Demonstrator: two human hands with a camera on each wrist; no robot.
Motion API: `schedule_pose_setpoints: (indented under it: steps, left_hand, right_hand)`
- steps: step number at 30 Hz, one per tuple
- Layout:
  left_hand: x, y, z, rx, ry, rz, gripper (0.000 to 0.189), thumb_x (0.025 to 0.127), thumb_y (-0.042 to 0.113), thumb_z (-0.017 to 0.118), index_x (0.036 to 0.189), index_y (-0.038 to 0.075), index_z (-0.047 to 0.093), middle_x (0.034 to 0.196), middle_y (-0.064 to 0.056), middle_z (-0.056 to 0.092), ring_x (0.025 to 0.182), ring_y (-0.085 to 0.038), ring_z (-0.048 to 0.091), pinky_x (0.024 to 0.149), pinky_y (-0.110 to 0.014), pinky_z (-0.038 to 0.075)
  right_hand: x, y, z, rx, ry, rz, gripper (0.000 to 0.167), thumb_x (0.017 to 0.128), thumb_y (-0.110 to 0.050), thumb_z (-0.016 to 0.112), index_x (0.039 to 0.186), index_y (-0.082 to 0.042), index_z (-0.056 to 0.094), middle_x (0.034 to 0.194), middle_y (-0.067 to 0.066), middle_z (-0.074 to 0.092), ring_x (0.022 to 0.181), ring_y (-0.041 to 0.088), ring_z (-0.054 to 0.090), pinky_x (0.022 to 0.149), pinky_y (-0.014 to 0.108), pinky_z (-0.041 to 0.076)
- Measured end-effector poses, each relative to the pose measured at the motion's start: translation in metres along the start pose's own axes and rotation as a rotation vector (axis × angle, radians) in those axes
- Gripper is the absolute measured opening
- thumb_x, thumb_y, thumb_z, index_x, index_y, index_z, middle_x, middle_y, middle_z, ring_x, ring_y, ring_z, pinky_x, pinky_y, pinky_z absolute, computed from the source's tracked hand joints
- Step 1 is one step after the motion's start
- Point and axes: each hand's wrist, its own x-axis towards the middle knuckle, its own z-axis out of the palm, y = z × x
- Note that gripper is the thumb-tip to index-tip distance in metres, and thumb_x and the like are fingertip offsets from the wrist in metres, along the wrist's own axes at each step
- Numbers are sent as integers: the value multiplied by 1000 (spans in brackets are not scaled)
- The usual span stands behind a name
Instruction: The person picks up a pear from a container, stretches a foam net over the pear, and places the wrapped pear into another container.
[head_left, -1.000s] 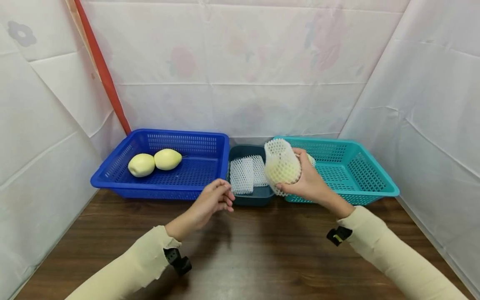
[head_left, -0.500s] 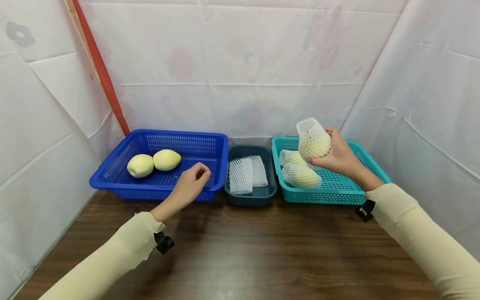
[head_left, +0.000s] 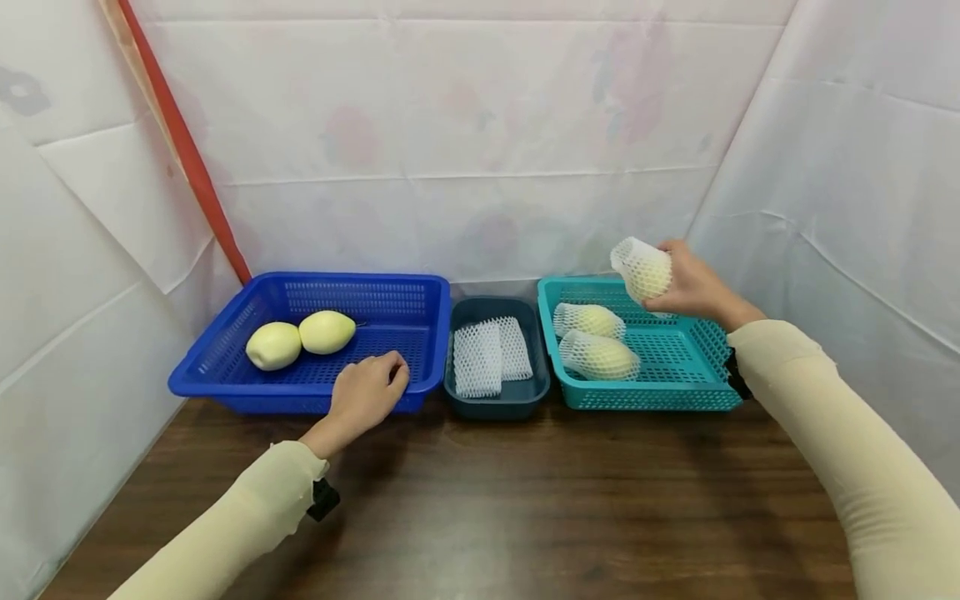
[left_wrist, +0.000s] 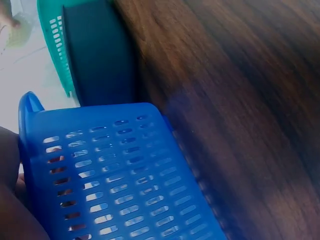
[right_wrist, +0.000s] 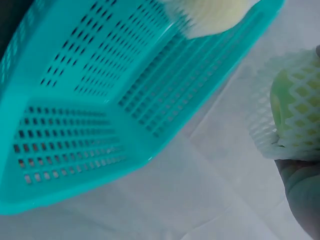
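Note:
In the head view, my right hand (head_left: 696,285) grips a pale yellow pear (head_left: 652,278) in a white foam net sleeve, held above the back of the teal basket (head_left: 652,397). The sleeve's loose end points up and left. Two more sleeved pears, a rear one (head_left: 589,320) and a front one (head_left: 602,357), lie on that basket's left side. My left hand (head_left: 366,388) is at the front rim of the blue basket (head_left: 277,402), its fingers loosely curled with nothing held. Inside the blue basket lie two bare pears, one left (head_left: 273,346) and one right (head_left: 327,332).
Between the baskets stands a dark bin (head_left: 497,411) with flat foam net sleeves (head_left: 477,360) in it. All three containers stand on the dark wooden table (head_left: 480,500), close before a white cloth backdrop (head_left: 420,108) that also rises at both sides.
My right hand has carried the sleeved pear right from near the dark bin to above the teal basket. The left hand has moved left to the blue basket's front rim.

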Motion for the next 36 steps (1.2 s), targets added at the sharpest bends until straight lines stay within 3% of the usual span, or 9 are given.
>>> schedule_pose_setpoints:
  steps: [10,15,28,32,36]
  left_hand:
    - [-1,0,3,68,-5,-32,27,98,20,44,78,14,61,57,4,47,51,-15,44,46,-31,38]
    - [-1,-1,5,78,-1,-27,31,98,20,43,68,16,53,53,3,42,47,-15,40,43,-30,33]
    - [-7,0,11,91,28,-24,35,97,18,43,62,17,46,51,3,38,45,-15,38,41,-30,31]
    - [-8,0,12,99,36,-22,34,97,18,42,64,18,47,52,4,39,45,-14,38,41,-30,32]
    - [-7,-1,12,108,48,-16,33,97,18,43,64,18,47,52,4,39,45,-14,38,41,-29,31]
  right_hand:
    - [26,37,4,-169,-111,70,83,69,-5,78,132,10,28,116,30,46,93,40,49,72,51,47]
    - [34,59,8,-242,-168,97,81,67,-5,80,130,10,31,114,30,48,92,40,51,71,51,47]
    - [23,81,30,-334,-348,294,72,69,-1,77,128,3,35,111,29,49,88,39,50,64,46,46]
    - [21,86,37,-314,-376,349,87,72,0,76,142,2,25,127,34,39,99,44,44,66,46,45]
    - [22,87,46,-276,-395,398,102,74,0,74,151,1,7,147,35,15,117,50,32,74,51,44]
